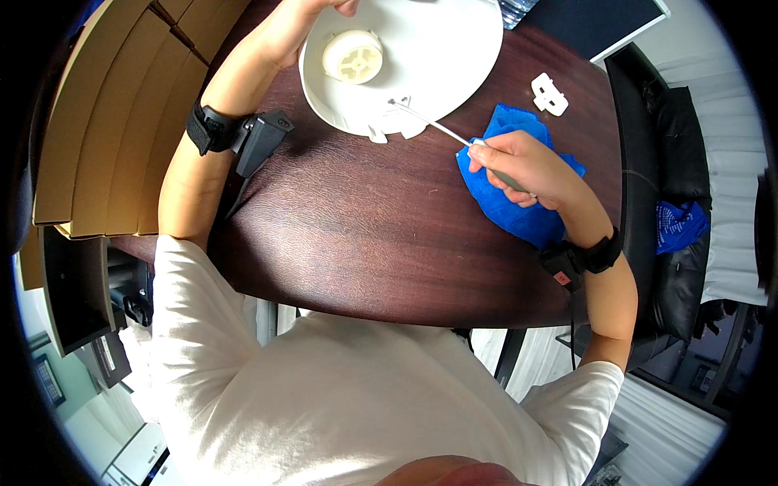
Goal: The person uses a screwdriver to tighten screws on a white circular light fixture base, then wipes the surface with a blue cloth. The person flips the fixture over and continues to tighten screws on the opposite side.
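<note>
A large white rounded plastic shell (438, 69) lies at the far side of the table, with a cream ring-shaped part (356, 58) with a spoked middle seated in it. My right hand (519, 166) is closed around the grey handle of a screwdriver (438, 125). Its thin metal shaft points up and left, and the tip meets the shell close to its near edge, by some small tabs. At the top edge of the view, my left hand (312, 16) bends its fingers over the shell's far-left rim; part of that hand is cut off.
A blue cloth (515, 211) lies beneath my right hand. Beyond it rests a small white plastic bracket (549, 95). Cardboard boxes (113, 121) line the left side of the brown table (365, 243). A black sofa (681, 154) stands to the right.
</note>
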A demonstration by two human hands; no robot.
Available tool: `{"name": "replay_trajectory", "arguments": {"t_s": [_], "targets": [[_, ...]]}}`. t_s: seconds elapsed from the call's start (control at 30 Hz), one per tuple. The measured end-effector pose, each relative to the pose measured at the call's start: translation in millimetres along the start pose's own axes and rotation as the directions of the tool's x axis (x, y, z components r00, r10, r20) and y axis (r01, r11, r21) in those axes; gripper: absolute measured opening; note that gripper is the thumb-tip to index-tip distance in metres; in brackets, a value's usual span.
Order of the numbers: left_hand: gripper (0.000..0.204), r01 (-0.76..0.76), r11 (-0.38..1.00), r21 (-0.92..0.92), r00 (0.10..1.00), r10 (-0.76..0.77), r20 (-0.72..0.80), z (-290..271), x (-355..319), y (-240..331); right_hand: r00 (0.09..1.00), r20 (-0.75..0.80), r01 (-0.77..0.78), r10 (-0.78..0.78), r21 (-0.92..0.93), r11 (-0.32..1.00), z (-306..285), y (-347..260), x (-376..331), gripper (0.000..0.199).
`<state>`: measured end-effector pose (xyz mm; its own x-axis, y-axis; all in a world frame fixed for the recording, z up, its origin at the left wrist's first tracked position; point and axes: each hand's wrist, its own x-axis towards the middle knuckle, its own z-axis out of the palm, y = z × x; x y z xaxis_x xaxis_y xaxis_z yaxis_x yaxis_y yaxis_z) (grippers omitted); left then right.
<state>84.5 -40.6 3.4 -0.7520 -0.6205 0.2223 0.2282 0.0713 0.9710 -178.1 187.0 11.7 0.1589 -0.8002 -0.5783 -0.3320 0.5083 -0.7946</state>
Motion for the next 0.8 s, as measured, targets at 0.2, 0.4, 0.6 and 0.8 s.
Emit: {"name": "replay_trajectory", "arguments": {"t_s": [0.2,0.4,0.6,0.8], "targets": [[0.016,-0.017,1.000,0.024,0.999,0.018,-0.031,7.2,-0.2,4.4,1.000,0.015,-0.005,0.004,0.047,0.999,0.8,3.8,1.2,0.034],[0.015,-0.019,1.000,0.008,0.996,0.019,-0.088,10.3,-2.7,5.0,1.000,0.014,0.000,-0.001,0.067,0.998,3.1,9.4,2.6,0.035],[0.017,-0.032,0.999,0.008,0.999,0.033,-0.030,6.8,-1.2,5.1,0.998,0.019,-0.068,0.066,0.106,0.992,5.6,8.2,3.0,0.036],[0.019,-0.068,0.997,0.024,0.998,0.068,-0.004,4.8,-1.2,3.6,0.999,0.006,-0.043,0.043,0.110,0.993,7.6,8.6,2.1,0.034]]}}
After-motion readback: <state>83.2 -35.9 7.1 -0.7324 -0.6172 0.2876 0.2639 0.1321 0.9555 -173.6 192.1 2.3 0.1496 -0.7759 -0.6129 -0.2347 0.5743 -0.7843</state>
